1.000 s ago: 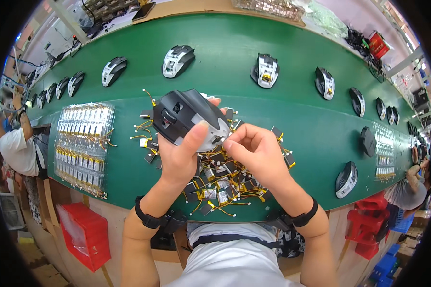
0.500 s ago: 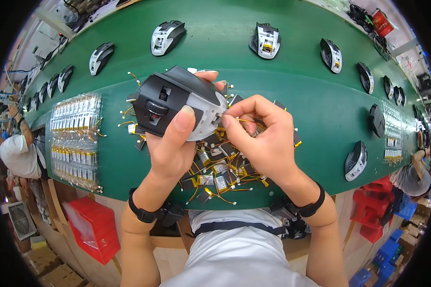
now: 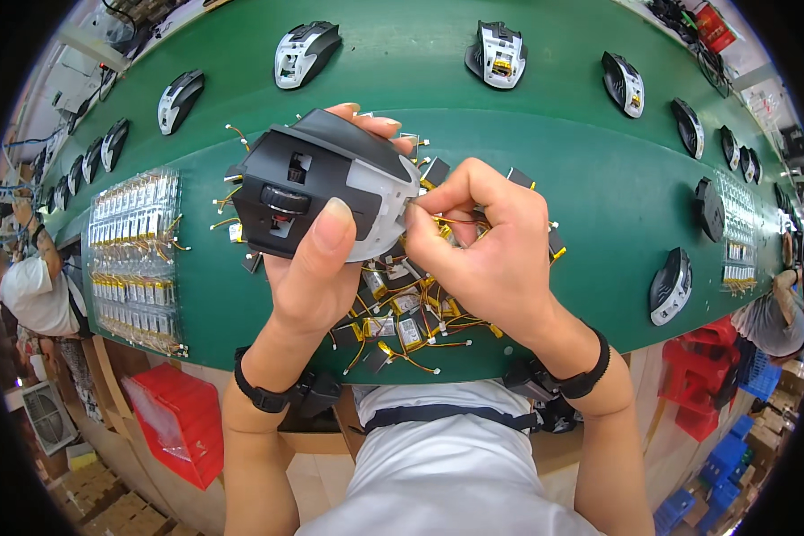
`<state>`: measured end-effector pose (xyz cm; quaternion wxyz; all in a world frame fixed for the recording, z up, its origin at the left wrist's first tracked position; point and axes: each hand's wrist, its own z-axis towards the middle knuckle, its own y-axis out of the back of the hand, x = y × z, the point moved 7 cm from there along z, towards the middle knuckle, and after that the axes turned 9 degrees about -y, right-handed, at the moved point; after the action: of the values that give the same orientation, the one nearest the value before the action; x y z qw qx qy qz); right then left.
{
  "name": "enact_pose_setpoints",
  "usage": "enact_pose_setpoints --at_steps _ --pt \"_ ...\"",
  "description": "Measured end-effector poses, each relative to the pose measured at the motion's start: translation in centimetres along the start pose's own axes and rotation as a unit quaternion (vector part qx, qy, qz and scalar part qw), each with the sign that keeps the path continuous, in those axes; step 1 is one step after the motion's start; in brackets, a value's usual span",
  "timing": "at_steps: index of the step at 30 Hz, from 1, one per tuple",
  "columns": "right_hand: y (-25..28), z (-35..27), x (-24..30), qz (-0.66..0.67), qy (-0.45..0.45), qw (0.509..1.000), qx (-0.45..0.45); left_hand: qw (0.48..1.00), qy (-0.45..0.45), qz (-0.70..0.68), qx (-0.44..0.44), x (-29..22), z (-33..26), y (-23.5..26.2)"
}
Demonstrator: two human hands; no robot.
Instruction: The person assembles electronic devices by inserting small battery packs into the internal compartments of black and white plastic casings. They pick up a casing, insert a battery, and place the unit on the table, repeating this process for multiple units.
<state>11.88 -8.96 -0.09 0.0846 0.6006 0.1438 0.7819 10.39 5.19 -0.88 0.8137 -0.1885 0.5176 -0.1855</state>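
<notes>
My left hand point(image 3: 308, 272) is wrapped round a black computer mouse point(image 3: 330, 165) with a light grey rear section, its thumb on the near side and its fingers round the far side. The mouse is held above the green table, scroll wheel to the left. At the grey end, my right hand point(image 3: 500, 255) is closed in a pinch on a thin battery wire point(image 3: 456, 219); the fingertips hide the wire's end and the opening there. Beneath both hands lies a loose pile of small silver batteries point(image 3: 409, 334) with yellow ends, coloured wires and white plugs.
More mice, such as one with a yellow battery showing point(image 3: 500, 64), stand in a row along the far green table point(image 3: 402, 116). Clear trays of batteries point(image 3: 134, 259) lie at left and right. A red bin point(image 3: 179, 424) sits below the table. Other people work at both sides.
The mouse and my left hand have shifted slightly left and up, and the mouse has tipped a little. My right hand keeps its pinch by the grey end.
</notes>
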Motion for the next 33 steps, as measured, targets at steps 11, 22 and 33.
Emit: enact_pose_setpoints --at_steps 11,22,33 --pt "-0.3 0.0 -1.0 0.063 -0.097 0.993 0.034 1.000 0.000 0.003 -0.004 0.3 -0.1 0.2" --pt "-1.4 -0.2 -2.9 0.220 -0.263 0.931 0.126 0.999 -0.014 0.040 0.013 0.6 -0.5 0.5" --pt "-2.2 0.0 -3.9 0.251 -0.266 0.916 0.165 1.000 0.004 0.008 -0.003 -0.4 0.2 0.7"
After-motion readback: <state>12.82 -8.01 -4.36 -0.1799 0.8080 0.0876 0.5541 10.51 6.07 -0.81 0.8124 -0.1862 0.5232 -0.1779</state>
